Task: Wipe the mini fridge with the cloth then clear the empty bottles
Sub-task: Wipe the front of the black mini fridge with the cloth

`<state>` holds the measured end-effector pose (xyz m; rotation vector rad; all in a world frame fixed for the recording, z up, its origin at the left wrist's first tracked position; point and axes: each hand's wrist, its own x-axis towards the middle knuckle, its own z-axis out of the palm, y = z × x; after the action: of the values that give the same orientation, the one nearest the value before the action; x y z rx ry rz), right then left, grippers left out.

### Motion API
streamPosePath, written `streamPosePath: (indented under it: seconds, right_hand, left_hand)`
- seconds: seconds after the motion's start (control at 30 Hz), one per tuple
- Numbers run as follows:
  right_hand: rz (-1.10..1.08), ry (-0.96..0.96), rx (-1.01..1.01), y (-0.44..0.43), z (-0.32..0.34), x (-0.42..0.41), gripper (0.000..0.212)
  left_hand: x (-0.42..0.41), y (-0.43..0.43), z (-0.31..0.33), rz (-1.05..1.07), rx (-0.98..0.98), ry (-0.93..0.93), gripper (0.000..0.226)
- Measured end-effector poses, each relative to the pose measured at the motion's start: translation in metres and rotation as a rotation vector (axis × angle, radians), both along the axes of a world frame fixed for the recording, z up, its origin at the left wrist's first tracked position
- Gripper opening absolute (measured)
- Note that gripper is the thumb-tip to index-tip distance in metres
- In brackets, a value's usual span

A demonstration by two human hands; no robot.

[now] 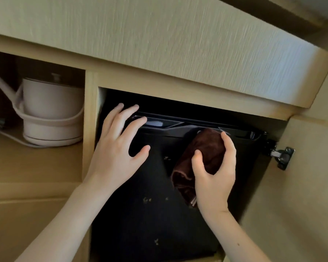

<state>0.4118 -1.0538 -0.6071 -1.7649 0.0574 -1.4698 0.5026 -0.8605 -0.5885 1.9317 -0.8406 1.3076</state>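
Brown cloth (203, 157), bunched, is grasped by the right hand (214, 174) against the black fridge (140, 224) near its top edge. At nine o'clock from it, the left hand (117, 146) rests spread flat on the fridge.

Pale wood-grain cabinet (159, 44) overhangs me, light warm and soft. Open niche (2, 61) at left: pinkish kettle (51, 103) on its base, cord (11, 138) trailing over the shelf (36, 167). At right, a cabinet door (301, 195) stands open on a metal hinge (282, 156).
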Motion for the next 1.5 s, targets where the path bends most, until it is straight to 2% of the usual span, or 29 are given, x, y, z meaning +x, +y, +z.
streamPosePath:
  seconds: [0.13,0.23,0.33,0.47,0.67,0.77,0.87,0.93,1.07,1.17,1.27,1.4,1.5]
  right_hand:
    - [-0.184,0.052,-0.036,0.011,0.002,0.014,0.069]
    - [-0.136,-0.058,0.044,0.023,0.004,0.025,0.075]
    - [-0.116,-0.144,-0.056,0.034,-0.008,0.033,0.064]
    - [-0.014,-0.054,-0.304,0.038,-0.039,0.030,0.056]
    - [-0.103,-0.106,-0.161,0.004,-0.025,0.023,0.052]
    - [-0.059,-0.096,-0.283,0.011,-0.023,0.028,0.051]
    - [0.024,0.030,-0.495,0.022,-0.043,0.027,0.052]
    - [0.021,0.098,-0.563,0.016,-0.055,0.022,0.055]
    - [-0.047,0.023,-0.343,-0.005,-0.039,0.016,0.055]
    - [-0.063,-0.066,-0.254,0.007,-0.020,0.023,0.051]
    - [-0.042,-0.077,-0.289,0.027,-0.022,0.031,0.049]
    - [0.019,0.063,-0.474,0.018,-0.047,0.022,0.053]
    - [-0.038,0.010,-0.371,0.000,-0.040,0.017,0.053]
  left_hand:
    - [-0.005,-0.002,-0.008,0.003,-0.025,-0.028,0.073]
    - [-0.006,-0.002,-0.017,0.020,-0.065,-0.013,0.083]
    - [-0.004,0.000,-0.020,0.016,-0.098,0.004,0.091]
    - [-0.005,-0.001,-0.018,0.007,-0.095,-0.001,0.085]
    - [-0.004,0.001,-0.017,-0.027,-0.028,0.005,0.080]
    - [-0.005,0.002,-0.018,-0.050,-0.025,0.023,0.080]
    - [-0.004,0.004,-0.019,-0.055,-0.022,0.032,0.082]
    - [-0.004,0.005,-0.019,-0.051,-0.014,0.033,0.083]
    - [-0.007,0.005,-0.018,-0.060,-0.030,0.058,0.082]
    - [-0.009,0.006,-0.018,-0.068,-0.014,0.075,0.082]
    - [-0.007,0.008,-0.019,-0.076,0.013,0.067,0.083]
    - [-0.005,0.006,-0.020,-0.053,0.015,0.050,0.084]
    - [-0.005,0.004,-0.019,-0.031,0.024,0.045,0.084]
